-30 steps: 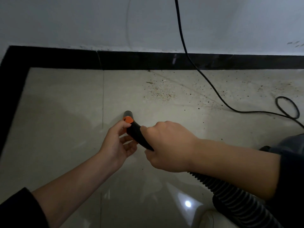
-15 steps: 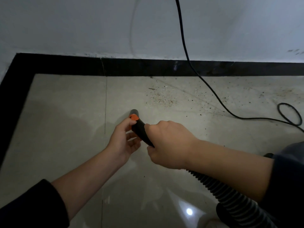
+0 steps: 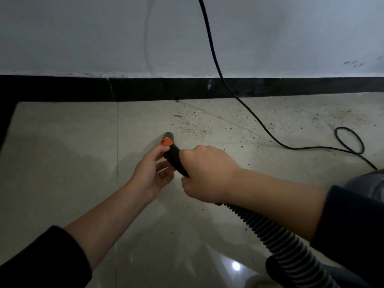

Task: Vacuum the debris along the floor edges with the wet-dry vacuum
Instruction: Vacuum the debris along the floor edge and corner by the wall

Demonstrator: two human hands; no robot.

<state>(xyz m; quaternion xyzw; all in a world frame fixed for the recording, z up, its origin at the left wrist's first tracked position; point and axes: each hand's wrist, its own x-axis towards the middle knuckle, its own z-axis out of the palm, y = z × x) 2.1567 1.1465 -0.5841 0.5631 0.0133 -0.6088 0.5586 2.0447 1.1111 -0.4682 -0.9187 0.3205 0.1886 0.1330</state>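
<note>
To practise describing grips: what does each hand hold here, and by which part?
Both hold the nozzle: the right hand grips its rear end where the ribbed hose joins; the left hand pinches it by the orange slider.

Bare tile (image 3: 62,163) left of nozzle, power cord (image 3: 257,121) crossing debris (image 3: 191,127) right

Tile floor (image 3: 62,163) w/ debris (image 3: 191,127) nr baseboard (image 3: 270,88); 1 black cord (image 3: 259,122) across it.
</note>
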